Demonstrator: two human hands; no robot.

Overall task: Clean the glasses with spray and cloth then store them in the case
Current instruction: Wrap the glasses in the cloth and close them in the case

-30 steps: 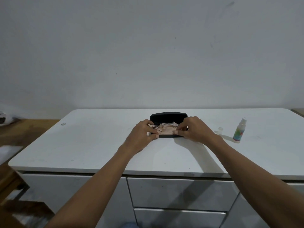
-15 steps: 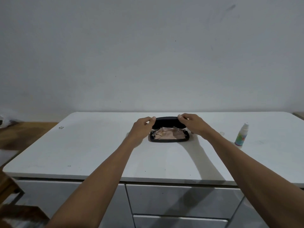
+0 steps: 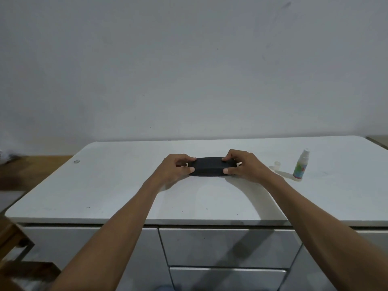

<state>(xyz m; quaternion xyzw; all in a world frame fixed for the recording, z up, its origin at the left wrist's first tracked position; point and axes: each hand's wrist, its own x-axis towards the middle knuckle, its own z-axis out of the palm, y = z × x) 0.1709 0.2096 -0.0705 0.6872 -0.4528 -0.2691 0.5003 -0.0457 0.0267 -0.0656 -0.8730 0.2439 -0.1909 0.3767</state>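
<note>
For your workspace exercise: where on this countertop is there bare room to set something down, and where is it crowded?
Bare: the countertop left of the left hand, and the front strip before the case. Crowded: right of the right hand, where the cap and spray bottle stand.

A single wide-angle head-worn view looks forward and slightly downward from standing height across a white rectangular countertop (image 3: 105, 185) toward a plain pale wall (image 3: 189, 70). Both forearms enter from the bottom corners, and the white drawer fronts (image 3: 226, 246) fill the near lower edge.
</note>
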